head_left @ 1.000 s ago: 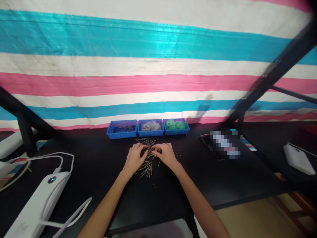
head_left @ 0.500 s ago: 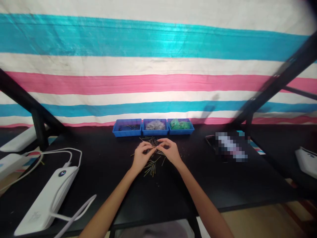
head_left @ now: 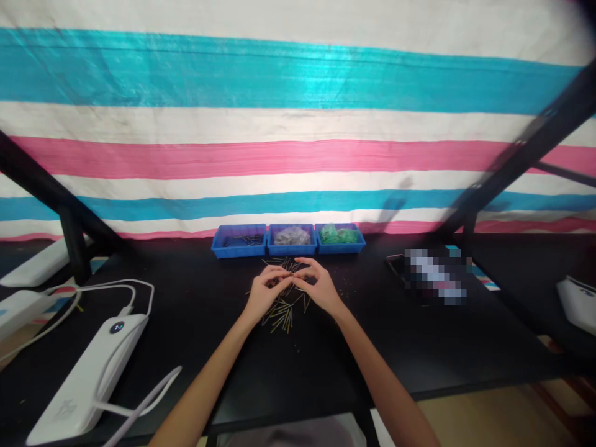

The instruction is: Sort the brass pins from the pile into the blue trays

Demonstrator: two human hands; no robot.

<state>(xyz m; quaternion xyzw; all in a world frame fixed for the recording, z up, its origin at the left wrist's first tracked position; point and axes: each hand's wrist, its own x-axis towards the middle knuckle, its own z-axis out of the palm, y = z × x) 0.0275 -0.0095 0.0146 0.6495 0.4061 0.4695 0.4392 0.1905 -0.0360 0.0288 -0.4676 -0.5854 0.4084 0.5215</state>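
Note:
My left hand (head_left: 264,297) and my right hand (head_left: 321,288) meet above the middle of the black table (head_left: 298,379). Thumbs and index fingers are pinched fingertip to fingertip. Whatever small piece lies between them is too small to make out. Beneath and around the fingers spreads a loose pile of thin, brass and dark coloured sticks (head_left: 283,318), like long pins or screws. Some of that pile is hidden by the hands. Just behind it stand three blue trays: the left tray (head_left: 239,251) has dark thin pieces, the middle tray (head_left: 292,249) clear bags, the right tray (head_left: 341,249) green bags.
At the left lies a white power bank (head_left: 84,385) with looped white cables (head_left: 144,287). A dark phone (head_left: 395,263), partly pixelated, is on the right. Black frame bars (head_left: 507,158) slant up at both sides before a striped sheet (head_left: 298,158). A white device (head_left: 576,304) sits far right.
The hands stay in nearly the same place, fingertips still together. The fingers have shifted slightly, and a few sticks beside the right hand lie a little differently.

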